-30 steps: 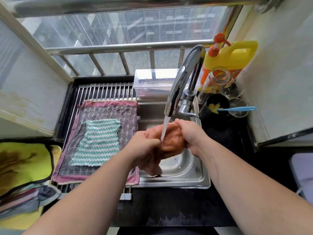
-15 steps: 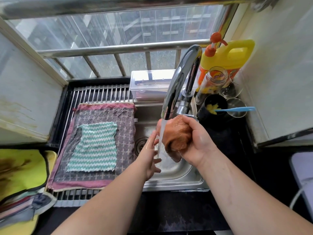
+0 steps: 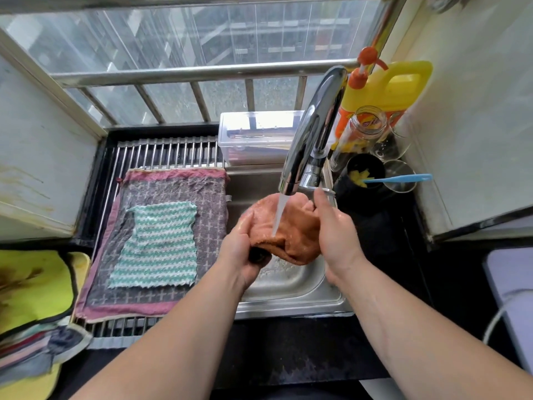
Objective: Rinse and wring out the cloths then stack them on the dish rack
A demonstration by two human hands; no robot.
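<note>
At the far left, at about eight o'clock from the sink (image 3: 294,308), a yellow cloth (image 3: 31,287) lay flat; a small heap of striped cloths (image 3: 28,359) lay just in front of it, toward six o'clock.

Next came the dish rack (image 3: 161,151), at nine o'clock from the sink and touching its left rim; a grey cloth with a pink border (image 3: 173,197) was spread flat on the bars; a smaller green and white cloth (image 3: 158,246) lay flat on top of it, near its middle.

Over the sink basin the two hands held an orange cloth (image 3: 297,229), bunched and wet; the left hand (image 3: 242,255) gripped its lower left edge with curled fingers, at about eight o'clock of the cloth; the right hand (image 3: 337,235) was closed on its right side, at three o'clock, with the thumb pointing up toward the tap (image 3: 314,128). The tap arched over from one o'clock; its water (image 3: 279,215) ran straight onto the middle of the orange cloth.

Behind the sink, at twelve o'clock, stood a clear plastic box (image 3: 259,134). At two o'clock from the sink stood a yellow bottle (image 3: 389,88) with an orange pump; a glass jar (image 3: 363,128) stood just in front of it; nearer, a black cup (image 3: 372,168) carried a blue handle (image 3: 401,178) across its rim, pointing to three o'clock.
</note>
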